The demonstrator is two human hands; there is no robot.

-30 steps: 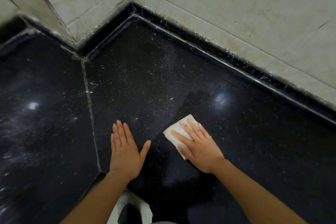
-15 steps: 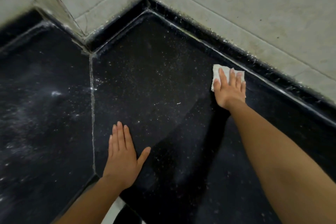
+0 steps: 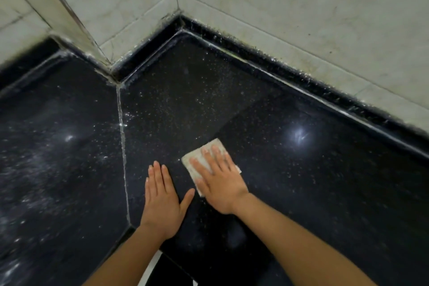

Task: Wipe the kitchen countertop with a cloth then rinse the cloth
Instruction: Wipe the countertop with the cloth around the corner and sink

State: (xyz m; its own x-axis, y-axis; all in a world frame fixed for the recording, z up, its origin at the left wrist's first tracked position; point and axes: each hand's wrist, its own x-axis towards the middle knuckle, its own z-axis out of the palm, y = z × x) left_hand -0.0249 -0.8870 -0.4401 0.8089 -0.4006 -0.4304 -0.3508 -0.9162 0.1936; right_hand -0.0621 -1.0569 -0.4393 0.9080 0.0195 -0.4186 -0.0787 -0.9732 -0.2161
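Right now I am pressing my right hand [image 3: 220,183] flat on the cloth [image 3: 209,158], which is lying on the black speckled surface [image 3: 313,181] near its front edge, just right of my left hand [image 3: 162,202]. My right grip is not really clenching anything: the fingers are spreading open over the cloth and pinning it down with the palm, so only its far corner and a sliver on the right are showing. My left hand is resting empty and open, palm down on the surface, thumb pointing toward the cloth, bracing me as I am leaning in. The cloth is looking small, pale, folded into a rough square, and I am judging it to be light, soft and limp, probably damp, so it is likely sliding easily on this glossy stone and bunching if I am pushing only from one edge. Pressing across its middle with flat fingers seems the best hold for wiping; for carrying it to rinse, I am expecting to pinch it at the free far corner or scrunch the whole thing into my palm. White specks are dotting the surface toward the far corner by the tiled wall [image 3: 301,18] and left of the seam [image 3: 121,146], so wiping is looking unfinished.
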